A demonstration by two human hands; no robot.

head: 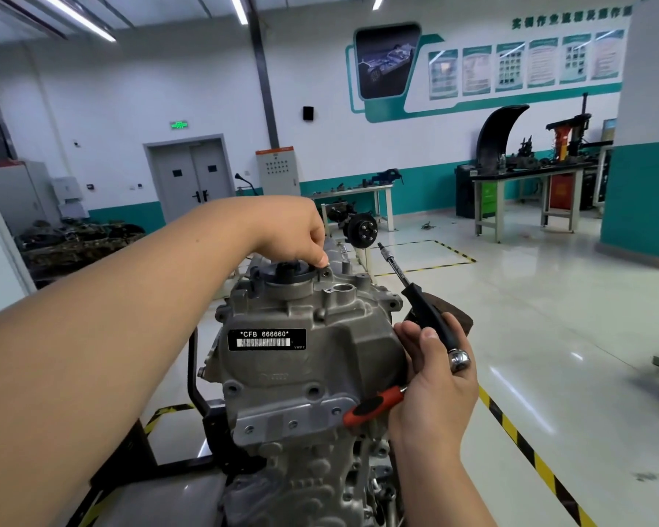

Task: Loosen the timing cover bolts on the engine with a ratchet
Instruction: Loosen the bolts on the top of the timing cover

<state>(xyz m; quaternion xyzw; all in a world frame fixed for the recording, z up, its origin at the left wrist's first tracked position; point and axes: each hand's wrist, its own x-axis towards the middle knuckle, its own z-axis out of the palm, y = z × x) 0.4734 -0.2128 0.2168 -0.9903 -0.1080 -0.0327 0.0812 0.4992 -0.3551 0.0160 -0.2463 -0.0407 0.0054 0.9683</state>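
The grey engine (312, 359) stands on a stand in front of me, its timing cover (320, 374) carrying a black label "CFB 666660". My left hand (293, 230) reaches over the top of the cover, beside a black round cap (288, 271). Its thumb and forefinger pinch a small bolt (323, 261) there. My right hand (434, 382) is at the cover's right side and grips a ratchet with a red and black handle (373, 405) and a chrome head (459, 360). A long black extension (400, 275) points up and away from the engine, touching nothing.
The black engine stand frame (195, 378) is at the lower left. Yellow-black floor tape (525, 446) runs along the right. A brake disc assembly (362, 230) sits just behind the engine. Workbenches (525, 176) stand far right, and car parts (77, 237) are piled at left.
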